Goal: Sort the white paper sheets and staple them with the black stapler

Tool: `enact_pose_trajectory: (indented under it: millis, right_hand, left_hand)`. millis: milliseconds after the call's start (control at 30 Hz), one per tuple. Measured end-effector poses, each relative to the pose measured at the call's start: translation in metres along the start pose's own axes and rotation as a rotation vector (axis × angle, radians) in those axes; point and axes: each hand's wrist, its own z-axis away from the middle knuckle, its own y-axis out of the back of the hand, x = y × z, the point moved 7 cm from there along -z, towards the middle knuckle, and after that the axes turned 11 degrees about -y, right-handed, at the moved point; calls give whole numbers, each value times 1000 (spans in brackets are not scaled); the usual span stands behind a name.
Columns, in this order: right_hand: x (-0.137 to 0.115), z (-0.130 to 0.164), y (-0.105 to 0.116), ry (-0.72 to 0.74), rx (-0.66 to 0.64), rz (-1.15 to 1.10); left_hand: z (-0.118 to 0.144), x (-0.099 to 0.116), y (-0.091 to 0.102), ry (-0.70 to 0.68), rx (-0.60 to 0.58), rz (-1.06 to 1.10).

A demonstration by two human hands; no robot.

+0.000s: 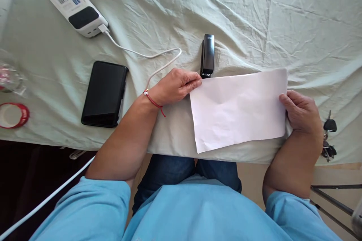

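Observation:
A white sheet of paper (239, 109), folded to a wide rectangle, lies near the front edge of the table. My left hand (177, 86) pinches its upper left corner with the fingertips. My right hand (301, 112) grips its right edge, fingers curled over the paper. A black stapler (208, 55) stands just beyond the paper's top left corner, close to my left fingertips and apart from them.
A pale green wrinkled cloth (254, 15) covers the table. A black phone (104, 93) lies at the left, a white power strip (72, 3) with a white cable (147, 55) behind it. Keys (328, 135) hang at the right edge; red-rimmed tape roll (13, 115) far left.

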Motion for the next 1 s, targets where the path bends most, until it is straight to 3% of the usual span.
enact_pose_trajectory:
  millis: [133, 333, 467, 567, 767, 933, 1000]
  right_hand:
    - [-2, -2, -8, 8, 82, -59]
    - [-4, -2, -15, 19, 144, -111]
    - [-1, -5, -12, 9, 165, -125]
    - [1, -8, -7, 2, 198, -160]
    - [5, -13, 8, -7, 266, -210]
    - [4, -13, 11, 2, 272, -189]
    - [4, -13, 11, -5, 274, -188]
  left_hand:
    - [-1, -2, -3, 25, 3, -11]
    - [6, -24, 3, 207, 343, 38]
    - [6, -37, 1, 309, 433, 29]
    - [5, -41, -1, 307, 475, 3]
    - [12, -38, -5, 168, 609, -60]
    - [13, -19, -3, -221, 673, -185]
    - [12, -18, -4, -262, 653, -176]
